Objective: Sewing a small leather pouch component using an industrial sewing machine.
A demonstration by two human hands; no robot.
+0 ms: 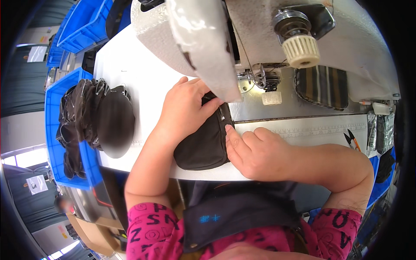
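Note:
A black fabric pouch with a zipper point(199, 145) lies on the white table below the head of a white sewing machine point(199, 39). My left hand point(186, 108) is closed on the pouch's upper part at the zipper, its thumb toward the machine and its fingertips partly hidden behind it. My right hand point(255, 154) has curled fingers gripping the pouch's right edge. The needle area is mostly hidden; a thread tension knob point(271, 97) shows right of it. A ruler strip point(320, 128) runs along the table to the right.
Dark pieces point(80, 112) fill a blue crate point(54, 138) at left, near stacked blue bins point(80, 32). A striped pad point(320, 89) sits on the machine bed. Orange-handled snips point(353, 141) and foil packets point(381, 130) lie at right. A cardboard box point(93, 234) stands lower left.

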